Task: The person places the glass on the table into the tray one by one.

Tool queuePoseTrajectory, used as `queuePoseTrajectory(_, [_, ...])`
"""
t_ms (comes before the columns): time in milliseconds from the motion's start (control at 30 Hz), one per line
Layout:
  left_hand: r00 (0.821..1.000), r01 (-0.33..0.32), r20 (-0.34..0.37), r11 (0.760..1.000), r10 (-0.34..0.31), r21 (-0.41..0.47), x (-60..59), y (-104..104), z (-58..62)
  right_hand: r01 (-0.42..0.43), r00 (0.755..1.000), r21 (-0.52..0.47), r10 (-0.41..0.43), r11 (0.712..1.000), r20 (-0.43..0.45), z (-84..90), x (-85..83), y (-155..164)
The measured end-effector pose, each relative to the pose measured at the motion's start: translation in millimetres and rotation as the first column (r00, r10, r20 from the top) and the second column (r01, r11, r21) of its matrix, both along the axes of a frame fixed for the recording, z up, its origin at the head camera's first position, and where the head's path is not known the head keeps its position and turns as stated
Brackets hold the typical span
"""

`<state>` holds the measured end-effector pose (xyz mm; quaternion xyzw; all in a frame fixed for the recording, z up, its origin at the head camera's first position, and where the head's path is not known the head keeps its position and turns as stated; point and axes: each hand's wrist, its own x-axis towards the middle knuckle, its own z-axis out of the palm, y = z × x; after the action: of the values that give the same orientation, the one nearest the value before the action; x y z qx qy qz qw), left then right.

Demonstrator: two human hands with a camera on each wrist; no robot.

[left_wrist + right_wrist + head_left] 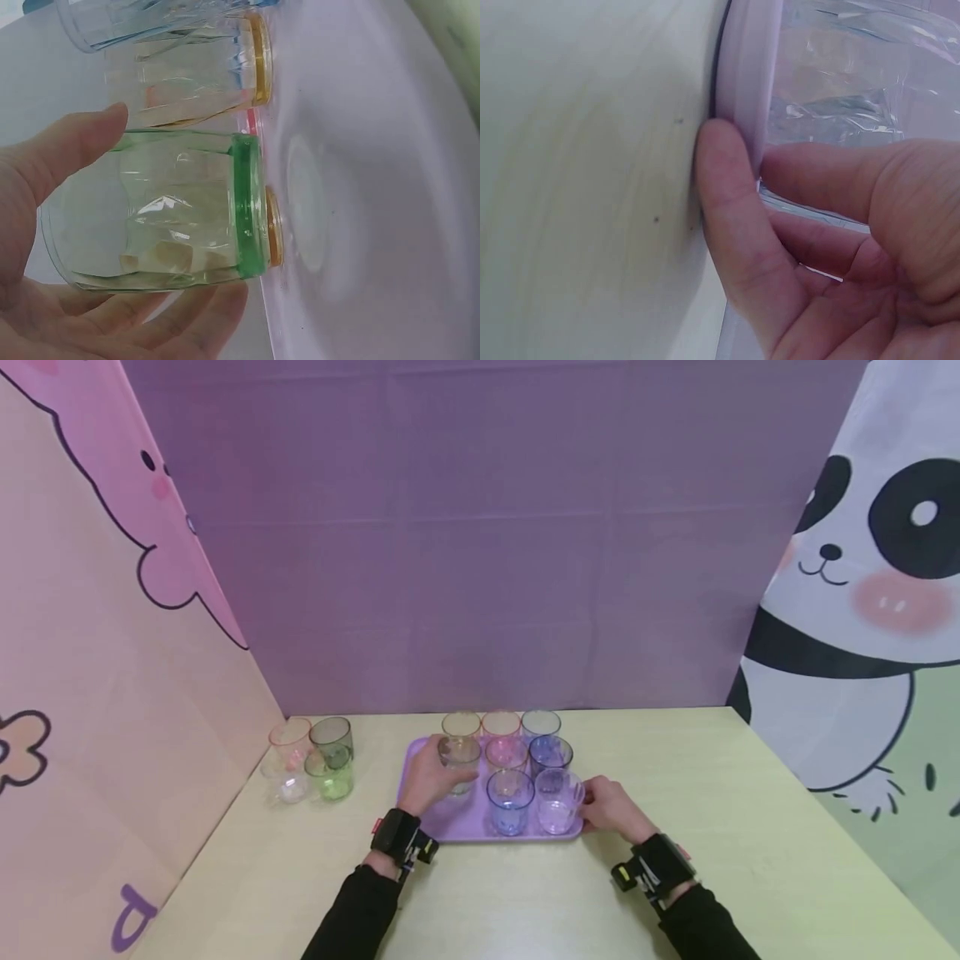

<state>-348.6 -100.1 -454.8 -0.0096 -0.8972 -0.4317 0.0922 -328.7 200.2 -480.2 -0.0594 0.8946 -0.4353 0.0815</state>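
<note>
Right hand (pixel 611 810) grips the purple tray's (pixel 450 825) right edge, fingers curled over the rim; left hand (pixel 427 781) wraps a clear green-rimmed glass (pixel 459 762) standing on the tray's left side.

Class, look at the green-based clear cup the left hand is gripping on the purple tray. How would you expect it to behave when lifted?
The green-based cup, held by the left hand, looks empty and thin-walled, so probably light. Its smooth, glossy wall may be slippery. Neighbouring cups on the tray stand close, so a sideways knock could likely tip them.
</note>
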Motion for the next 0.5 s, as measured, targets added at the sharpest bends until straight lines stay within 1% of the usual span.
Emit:
queuePoseTrajectory(133, [1.0,0.024,-0.001,1.0,-0.024,0.007,0.8,0.9,0.3,-0.005,1.0,0.005,0.005,1.0,-0.014,0.0,-0.8,0.4])
queuePoseTrajectory(300, [0.998,0.055,0.008,0.998,-0.055,0.025,0.6,0.7,-3.0,-0.009,1.0,0.003,0.009,1.0,-0.022,-0.7,-1.8,1.1])
queuePoseTrajectory(400, [0.998,0.061,0.023,0.997,-0.062,0.047,0.2,1.1,-5.4,-0.003,1.0,-0.002,0.003,1.0,-0.006,-1.5,-1.9,1.0])
queuePoseTrajectory(500, [0.998,0.048,0.046,0.997,-0.051,0.064,-0.2,2.3,-6.9,-0.003,1.0,-0.002,0.003,1.0,-0.004,-1.7,-1.5,0.5])
